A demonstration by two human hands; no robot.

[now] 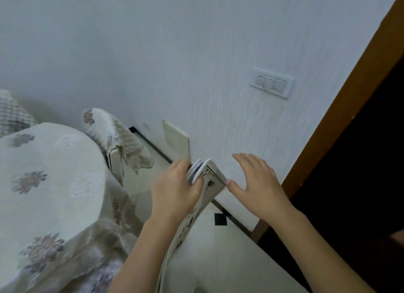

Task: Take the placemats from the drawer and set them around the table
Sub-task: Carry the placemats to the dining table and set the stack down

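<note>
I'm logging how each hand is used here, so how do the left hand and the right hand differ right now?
The left hand grips the stack of placemats at its top edge, fingers curled round it; the right hand is flat, fingers straight and spread. The left hand carries the stack, which hangs down; the right hand only meets its corner with the thumb. Both are bare and raised near the wall, beside the table.

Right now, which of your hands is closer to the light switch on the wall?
Right. My right hand is open below the light switch, its thumb touching the placemats. My left hand grips the placemats farther left and lower.
</note>
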